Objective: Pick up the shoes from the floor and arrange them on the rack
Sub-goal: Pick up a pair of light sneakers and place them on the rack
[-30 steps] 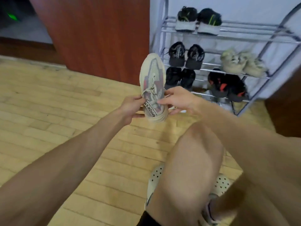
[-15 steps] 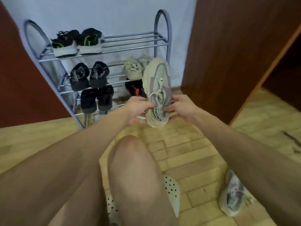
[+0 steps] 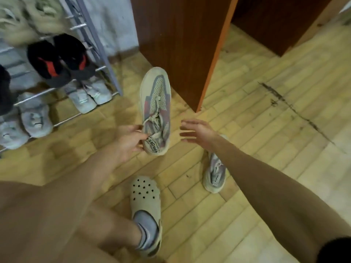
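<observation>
My left hand (image 3: 129, 141) grips a beige and grey mesh sneaker (image 3: 156, 103) by its heel and laces, holding it above the floor with the toe pointing away. To its right, my right hand (image 3: 197, 130) hovers with fingers spread and holds nothing. Below that hand the matching sneaker (image 3: 215, 175) lies on the wooden floor, partly hidden by my right forearm. The metal shoe rack (image 3: 106, 59) stands at the upper left with several pairs on its shelves.
A dark brown cabinet panel (image 3: 180, 44) with an orange edge stands just behind the held sneaker. My foot in a beige perforated clog (image 3: 145, 198) rests on the floor below it. A dark stain marks the floorboards at the right.
My right hand has let go of the sneaker and opened to its right. The view has swung right and down, bringing the second sneaker closer to the centre.
</observation>
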Demonstrator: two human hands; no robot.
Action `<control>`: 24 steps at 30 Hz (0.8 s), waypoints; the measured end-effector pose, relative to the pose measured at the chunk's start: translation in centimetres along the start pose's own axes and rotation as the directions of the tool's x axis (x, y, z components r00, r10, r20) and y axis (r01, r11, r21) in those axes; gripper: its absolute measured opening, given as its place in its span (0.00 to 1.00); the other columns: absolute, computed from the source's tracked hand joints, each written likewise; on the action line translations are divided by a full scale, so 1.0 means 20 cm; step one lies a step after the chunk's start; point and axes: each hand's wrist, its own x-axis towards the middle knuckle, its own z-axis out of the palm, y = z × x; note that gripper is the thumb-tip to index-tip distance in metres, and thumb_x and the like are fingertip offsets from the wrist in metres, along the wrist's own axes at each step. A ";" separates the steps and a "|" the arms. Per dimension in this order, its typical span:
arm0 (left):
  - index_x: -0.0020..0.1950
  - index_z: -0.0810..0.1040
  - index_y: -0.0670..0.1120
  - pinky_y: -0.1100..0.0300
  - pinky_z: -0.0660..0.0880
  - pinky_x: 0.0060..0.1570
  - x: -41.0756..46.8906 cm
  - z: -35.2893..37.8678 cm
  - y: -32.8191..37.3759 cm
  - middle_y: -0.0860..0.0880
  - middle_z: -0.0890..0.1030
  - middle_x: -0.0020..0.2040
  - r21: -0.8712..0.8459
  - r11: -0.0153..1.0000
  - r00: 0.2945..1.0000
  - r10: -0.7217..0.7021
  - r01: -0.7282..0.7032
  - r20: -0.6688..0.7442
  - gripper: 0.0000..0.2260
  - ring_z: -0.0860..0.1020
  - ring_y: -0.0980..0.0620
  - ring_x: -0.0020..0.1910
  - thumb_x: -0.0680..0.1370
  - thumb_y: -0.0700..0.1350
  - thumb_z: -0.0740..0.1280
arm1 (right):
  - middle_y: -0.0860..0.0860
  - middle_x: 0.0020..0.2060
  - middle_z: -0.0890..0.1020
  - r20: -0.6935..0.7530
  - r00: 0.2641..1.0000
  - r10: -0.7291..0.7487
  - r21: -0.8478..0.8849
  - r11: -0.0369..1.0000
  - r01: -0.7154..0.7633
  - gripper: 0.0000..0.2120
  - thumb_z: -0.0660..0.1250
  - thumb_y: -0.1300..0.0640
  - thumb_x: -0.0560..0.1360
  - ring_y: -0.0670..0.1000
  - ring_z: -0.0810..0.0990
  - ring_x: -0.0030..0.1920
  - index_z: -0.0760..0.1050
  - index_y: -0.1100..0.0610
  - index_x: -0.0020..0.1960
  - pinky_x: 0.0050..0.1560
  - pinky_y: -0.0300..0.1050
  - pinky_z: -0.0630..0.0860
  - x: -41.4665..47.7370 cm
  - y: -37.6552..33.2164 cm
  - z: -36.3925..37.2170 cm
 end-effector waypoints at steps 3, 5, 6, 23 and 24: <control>0.59 0.77 0.42 0.55 0.80 0.36 0.09 0.04 -0.12 0.47 0.82 0.42 0.024 0.999 0.999 -0.035 0.036 -0.033 0.17 0.81 0.49 0.38 0.72 0.30 0.68 | 0.52 0.49 0.79 -0.451 0.889 -0.074 -0.362 0.926 -0.106 0.20 0.65 0.60 0.75 0.51 0.79 0.46 0.72 0.56 0.67 0.48 0.45 0.78 0.04 0.30 -0.24; 0.57 0.79 0.42 0.53 0.80 0.41 0.14 0.05 -0.18 0.49 0.83 0.40 0.060 0.997 0.998 -0.052 0.053 -0.023 0.17 0.82 0.48 0.39 0.70 0.31 0.71 | 0.57 0.58 0.76 -0.621 0.779 -0.088 -0.474 0.833 -0.284 0.25 0.63 0.56 0.75 0.58 0.77 0.57 0.65 0.54 0.71 0.59 0.55 0.76 0.02 0.51 -0.39; 0.56 0.80 0.43 0.53 0.80 0.41 0.16 0.05 -0.20 0.50 0.84 0.41 0.088 0.994 0.998 -0.057 0.058 -0.009 0.17 0.83 0.48 0.40 0.69 0.31 0.71 | 0.60 0.63 0.72 -0.671 0.741 -0.010 -0.430 0.819 -0.379 0.29 0.63 0.54 0.75 0.61 0.73 0.62 0.60 0.55 0.74 0.63 0.59 0.73 0.01 0.61 -0.44; 0.58 0.79 0.41 0.48 0.81 0.45 0.07 0.08 -0.25 0.41 0.84 0.48 0.122 0.990 0.997 -0.062 0.067 -0.048 0.16 0.83 0.44 0.45 0.71 0.35 0.71 | 0.59 0.48 0.79 -0.330 0.849 0.413 0.043 0.905 -0.423 0.13 0.67 0.68 0.73 0.58 0.81 0.43 0.70 0.60 0.54 0.44 0.61 0.81 -0.10 0.88 -0.34; 0.58 0.79 0.42 0.48 0.81 0.45 0.05 0.08 -0.24 0.42 0.84 0.48 0.115 0.992 0.997 -0.055 0.061 -0.056 0.16 0.83 0.45 0.44 0.71 0.35 0.71 | 0.60 0.48 0.79 -0.302 0.862 0.406 -0.003 0.904 -0.427 0.13 0.67 0.71 0.72 0.58 0.81 0.42 0.71 0.61 0.53 0.42 0.61 0.82 -0.11 0.87 -0.31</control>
